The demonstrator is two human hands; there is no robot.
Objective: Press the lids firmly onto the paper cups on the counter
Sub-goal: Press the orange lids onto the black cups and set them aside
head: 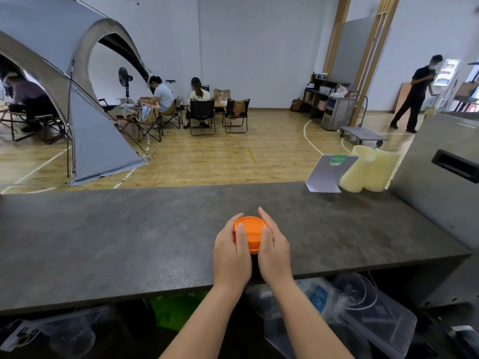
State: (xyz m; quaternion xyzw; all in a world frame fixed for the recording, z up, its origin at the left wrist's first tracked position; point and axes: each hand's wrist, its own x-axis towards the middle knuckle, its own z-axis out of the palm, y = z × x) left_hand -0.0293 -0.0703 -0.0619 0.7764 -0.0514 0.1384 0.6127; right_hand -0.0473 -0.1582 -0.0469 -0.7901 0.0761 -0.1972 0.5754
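Note:
An orange lid (251, 227) sits on top of an orange paper cup (254, 246) that stands on the dark counter (129, 242) near its front edge. My left hand (232, 252) wraps the cup's left side, thumb lying on the lid. My right hand (274, 248) wraps the right side, thumb on the lid's top and fingers curled past the far rim. Most of the cup's wall is hidden between my hands.
Two pale yellow cup stacks (368, 169) and a grey folded card stand (328, 173) stand at the counter's back right, beside a grey machine (440, 177). Plastic bags and bins lie under the counter. Beyond it are a tent, chairs and seated people.

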